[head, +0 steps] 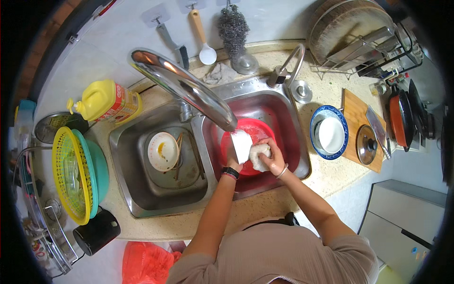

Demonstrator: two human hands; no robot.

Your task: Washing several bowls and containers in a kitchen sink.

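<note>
Over the right basin of a steel double sink, my left hand holds a white bowl tilted on its side, just below the spout of a chrome faucet. My right hand grips a whitish cloth right beside the bowl. Under both hands is a red plastic basin with water in it. A bowl with yellow residue lies in the left basin, next to several chopsticks.
Right of the sink, a white bowl sits inside a blue-rimmed bowl. Beyond are a wooden cutting board, a cleaver and a glass lid. On the left stand a yellow jug, a yellow colander and a black container.
</note>
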